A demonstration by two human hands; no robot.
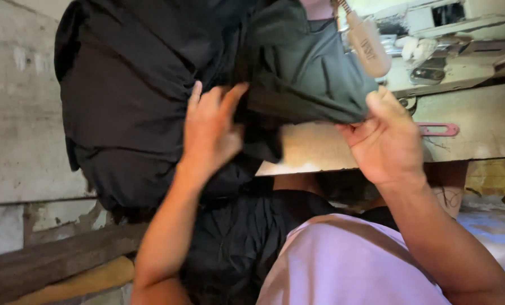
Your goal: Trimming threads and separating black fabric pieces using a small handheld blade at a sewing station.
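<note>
While the left hand (210, 127) lies flat, fingers spread, on the black cloth (128, 96), I note the right hand (385, 138) pinching the dark green cloth (306, 73) (far right, over the table (478, 121)); judged step: positioning fabric, next needs steady tension.

left hand (210, 127) on bunched cloth (128, 96) at 10 o'clock; right hand (385, 138) under folded garment (303, 68) at 1 o'clock | worktable (478, 121) behind both, 2 o'clock | plank (49, 262) at 8 o'clock
</note>
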